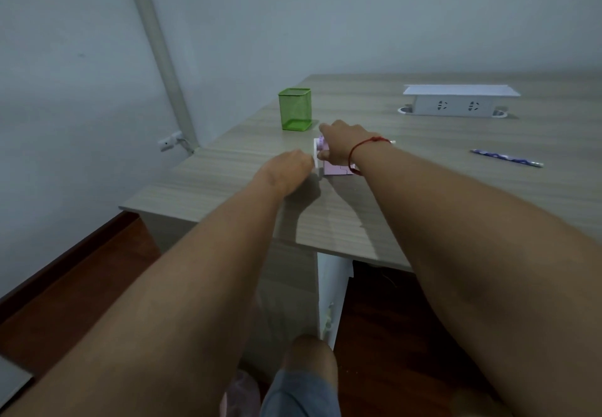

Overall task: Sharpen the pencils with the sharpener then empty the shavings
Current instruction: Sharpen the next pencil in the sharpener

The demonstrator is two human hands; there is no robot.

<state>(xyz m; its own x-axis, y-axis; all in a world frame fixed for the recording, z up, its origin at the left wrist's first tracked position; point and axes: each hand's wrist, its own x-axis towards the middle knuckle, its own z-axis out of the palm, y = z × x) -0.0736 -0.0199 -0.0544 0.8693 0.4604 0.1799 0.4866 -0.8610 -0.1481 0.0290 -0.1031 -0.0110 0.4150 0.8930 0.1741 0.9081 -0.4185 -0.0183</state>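
A small pink sharpener (335,167) stands on the wooden desk (423,188) near its left part. My right hand (345,141) lies over the top of the sharpener and grips it, hiding most of it. My left hand (286,169) is at the sharpener's left side, its curled fingers on the white crank handle (316,155). A pencil end (392,142) sticks out to the right behind my right wrist. A second, blue patterned pencil (506,157) lies loose on the desk at the right.
A green mesh pencil cup (295,109) stands just behind the sharpener. A white socket box (456,100) sits at the desk's back right. The desk's front edge runs close below my forearms. Wall and a pipe (156,41) are at the left.
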